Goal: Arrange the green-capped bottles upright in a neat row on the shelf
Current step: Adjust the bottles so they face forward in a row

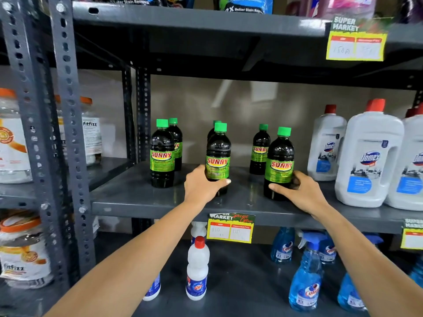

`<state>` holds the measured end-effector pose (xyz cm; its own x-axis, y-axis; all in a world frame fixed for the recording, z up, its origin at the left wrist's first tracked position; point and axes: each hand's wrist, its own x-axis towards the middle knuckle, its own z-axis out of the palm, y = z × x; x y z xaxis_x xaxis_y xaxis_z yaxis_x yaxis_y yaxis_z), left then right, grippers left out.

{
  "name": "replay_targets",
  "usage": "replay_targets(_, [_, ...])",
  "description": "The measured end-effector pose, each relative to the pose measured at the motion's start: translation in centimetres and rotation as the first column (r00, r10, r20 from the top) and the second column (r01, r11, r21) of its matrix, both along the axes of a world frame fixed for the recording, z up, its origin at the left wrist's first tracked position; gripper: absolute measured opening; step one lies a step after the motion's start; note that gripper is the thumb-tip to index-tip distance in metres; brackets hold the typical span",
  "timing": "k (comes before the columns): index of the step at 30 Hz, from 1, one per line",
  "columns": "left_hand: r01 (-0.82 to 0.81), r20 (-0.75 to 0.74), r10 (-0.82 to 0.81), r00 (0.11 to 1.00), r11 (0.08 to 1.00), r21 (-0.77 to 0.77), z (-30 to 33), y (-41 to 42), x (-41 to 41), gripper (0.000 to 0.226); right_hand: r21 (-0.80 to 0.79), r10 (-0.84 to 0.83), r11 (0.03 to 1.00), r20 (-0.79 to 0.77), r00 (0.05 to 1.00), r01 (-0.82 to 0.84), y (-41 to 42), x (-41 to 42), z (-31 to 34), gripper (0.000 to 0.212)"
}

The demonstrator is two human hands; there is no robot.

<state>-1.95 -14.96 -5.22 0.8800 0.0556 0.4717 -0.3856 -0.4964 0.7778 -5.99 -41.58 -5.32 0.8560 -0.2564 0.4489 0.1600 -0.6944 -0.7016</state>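
Observation:
Several dark green-capped bottles with green SUNNY labels stand upright on the grey middle shelf (142,197). My left hand (201,186) grips the lower part of the middle front bottle (218,154). My right hand (295,191) wraps around the base of the right front bottle (279,161). A left front bottle (162,154) stands alone, untouched. Behind each front bottle stands another: one at back left (176,136), one mostly hidden at back middle (214,125), one at back right (259,149).
Large white red-capped Domex jugs (368,161) crowd the shelf's right side. A perforated steel upright (68,133) borders the left, with orange-lidded jars (13,138) beyond it. Below sit a white bottle (198,268), blue spray bottles (306,275) and a yellow price tag (230,228).

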Motion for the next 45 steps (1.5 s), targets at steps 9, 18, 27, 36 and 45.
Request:
replay_targets(9, [0.013,0.016,-0.013,1.000,1.000,-0.008,-0.1,0.3,-1.4,0.056,0.014,-0.007,1.000,-0.021,1.000,0.008,0.7,-1.1,0.3,0.069])
replay_targets(18, [-0.133,0.022,0.134,0.991,0.928,0.347,-0.3,8.2,-4.6,0.114,0.322,-0.049,0.928,0.607,0.793,-0.189,8.1,-3.9,0.4,0.055])
replay_targets(27, [-0.083,-0.113,0.279,0.954,0.607,0.790,-1.2,19.2,-4.2,0.147,0.056,0.385,0.882,0.487,0.784,-0.467,26.3,0.3,0.6,0.021])
replay_targets(36, [-0.011,-0.143,0.238,0.961,0.548,0.836,-1.5,19.9,-3.2,0.151,0.355,0.366,0.881,-0.088,0.926,-0.314,29.7,7.6,1.8,0.057])
replay_targets(45, [-0.078,-0.051,0.239,0.970,0.502,0.861,-1.8,19.7,-3.1,0.144,0.248,0.419,0.886,-0.063,0.906,-0.393,30.5,6.8,0.9,0.065])
